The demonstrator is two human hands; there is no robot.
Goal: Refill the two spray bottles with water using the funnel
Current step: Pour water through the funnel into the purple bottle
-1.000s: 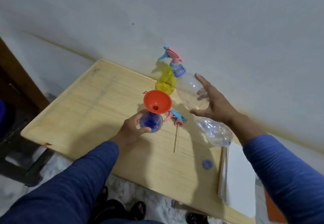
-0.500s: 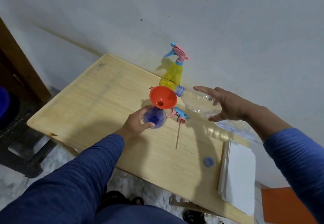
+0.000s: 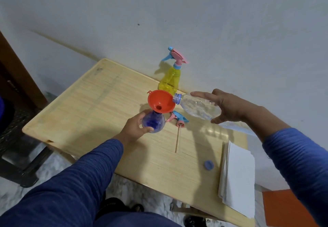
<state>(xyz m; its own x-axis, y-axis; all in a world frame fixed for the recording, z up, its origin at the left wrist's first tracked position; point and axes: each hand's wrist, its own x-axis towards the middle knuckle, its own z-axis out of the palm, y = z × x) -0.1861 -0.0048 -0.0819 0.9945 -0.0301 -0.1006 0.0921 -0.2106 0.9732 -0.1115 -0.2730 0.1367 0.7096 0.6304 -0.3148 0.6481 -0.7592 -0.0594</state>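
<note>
My left hand (image 3: 134, 129) grips a blue spray bottle (image 3: 154, 122) standing on the wooden table (image 3: 99, 109), with an orange funnel (image 3: 161, 103) seated in its neck. My right hand (image 3: 225, 107) holds a clear plastic water bottle (image 3: 197, 108) tipped on its side, its open mouth at the funnel's rim. The blue bottle's pink and blue spray head (image 3: 179, 119) lies on the table with its thin tube stretching toward me. A yellow spray bottle (image 3: 170, 81) with its spray head on stands by the wall.
A blue bottle cap (image 3: 209, 165) lies near the table's front right. A stack of white paper (image 3: 237, 175) sits at the right end. The wall runs along the table's far edge. Dark furniture stands to the left, below table level.
My right hand has tipped the water bottle down and moved it left until its mouth meets the funnel's rim. My left hand has kept its hold on the blue bottle.
</note>
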